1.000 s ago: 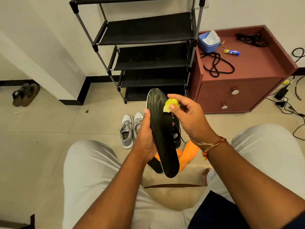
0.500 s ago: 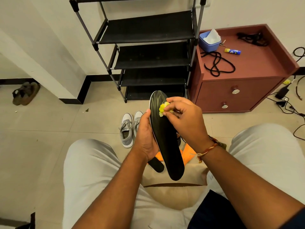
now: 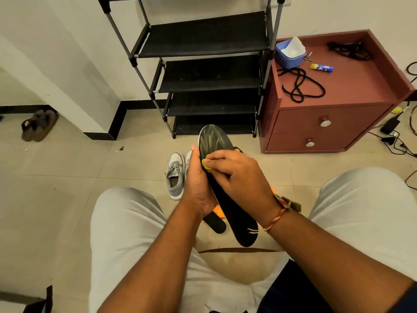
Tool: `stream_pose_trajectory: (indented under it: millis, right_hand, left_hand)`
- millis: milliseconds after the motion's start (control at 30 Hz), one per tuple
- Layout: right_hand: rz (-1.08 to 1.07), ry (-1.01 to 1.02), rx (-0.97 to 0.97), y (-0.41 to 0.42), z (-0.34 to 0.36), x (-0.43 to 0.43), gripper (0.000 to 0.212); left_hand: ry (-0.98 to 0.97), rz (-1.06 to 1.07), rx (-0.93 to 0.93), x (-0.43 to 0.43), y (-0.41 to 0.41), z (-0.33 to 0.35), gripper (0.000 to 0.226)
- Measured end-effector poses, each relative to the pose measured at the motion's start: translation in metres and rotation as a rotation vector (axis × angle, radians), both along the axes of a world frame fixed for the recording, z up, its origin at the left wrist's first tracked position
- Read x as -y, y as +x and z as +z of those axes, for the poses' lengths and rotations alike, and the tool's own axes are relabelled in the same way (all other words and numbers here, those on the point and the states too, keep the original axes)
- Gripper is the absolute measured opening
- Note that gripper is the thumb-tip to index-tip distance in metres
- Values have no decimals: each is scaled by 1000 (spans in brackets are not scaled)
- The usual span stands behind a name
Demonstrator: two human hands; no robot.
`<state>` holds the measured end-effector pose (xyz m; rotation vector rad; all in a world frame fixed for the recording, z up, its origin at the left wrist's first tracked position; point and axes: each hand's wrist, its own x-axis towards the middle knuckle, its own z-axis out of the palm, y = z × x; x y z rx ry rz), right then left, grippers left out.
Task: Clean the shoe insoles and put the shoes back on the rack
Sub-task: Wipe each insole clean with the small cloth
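My left hand (image 3: 198,186) grips a long black insole (image 3: 234,211) by its left edge, held upright over my lap. Pale streaks mark its toe end (image 3: 213,137). My right hand (image 3: 239,177) pinches a small yellow-green wipe (image 3: 205,164) and presses it on the insole's middle. A second black insole (image 3: 215,222) lies on the floor under my hands, beside something orange (image 3: 218,213). A pair of grey sneakers (image 3: 176,175) stands on the tiles just left of my hands. The black shoe rack (image 3: 203,71) stands against the wall ahead, its shelves bare.
A maroon bedside cabinet (image 3: 327,123) stands right of the rack, with a blue tub of wipes (image 3: 290,53), a black cord (image 3: 300,86) and a glue stick (image 3: 321,67) on top. Brown sandals (image 3: 38,125) lie far left. Cables and chargers (image 3: 392,132) trail on the floor at right.
My right hand has slid the wipe from the insole's toe end down toward its middle, leaving pale streaks near the toe. The left hand keeps its hold.
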<state>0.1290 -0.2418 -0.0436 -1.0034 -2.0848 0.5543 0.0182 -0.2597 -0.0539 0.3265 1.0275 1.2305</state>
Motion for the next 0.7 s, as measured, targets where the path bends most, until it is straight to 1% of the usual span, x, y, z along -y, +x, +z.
stream_pose_trajectory:
  millis: [67, 133, 233, 300, 367, 467, 533, 600, 700]
  right_hand:
    - [-7, 47, 13, 3, 3, -4, 18]
    - [-83, 102, 8, 10, 6, -14, 16]
    - [-239, 135, -37, 21, 6, -31, 13]
    - [-270, 116, -75, 22, 5, -31, 13]
    - [-216, 99, -102, 16, 6, -21, 13]
    - [-60, 35, -102, 2, 9, 0, 14]
    - [-50, 34, -94, 3, 10, -2, 14]
    - [-127, 79, -93, 10, 10, -14, 13]
    - [-290, 93, -141, 25, 11, -35, 13]
  left_hand:
    - [4, 16, -3, 0, 1, -1, 79]
    - [14, -15, -22, 1, 5, -1, 75]
    - [14, -78, -41, 2, 8, 1, 79]
    - [6, -91, -40, 3, 8, 1, 78]
    - [13, -98, -55, 3, 8, -1, 77]
    - [3, -34, -78, 2, 6, -1, 79]
    - [6, -19, -72, 3, 7, 2, 77]
    - [1, -54, -68, 4, 9, 5, 75]
    - [-18, -129, -38, 5, 13, 7, 79]
